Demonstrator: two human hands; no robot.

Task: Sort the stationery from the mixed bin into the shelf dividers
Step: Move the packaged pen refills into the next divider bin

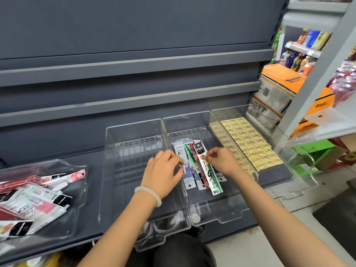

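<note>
Both my hands are down in the middle divider, squaring up the flat pen packets that lie there in a loose fan. My right hand pinches the edge of the top packet, the white and green one with the black header, between thumb and fingertips; my left hand has its fingers curled onto the white packets at the left of the fan, though I cannot tell whether it grips one or only nudges it. The mixed bin sits well apart to my left, with a heap of packets in it, so I judge the sorting is far from done. The left divider holds nothing that I can see, and the right divider is packed with yellow erasers. The risk here is the slippery wrappers: if I pull the top packet sideways, the ones beneath may slide with it and skew the stack, or one may ride up the clear wall.
</note>
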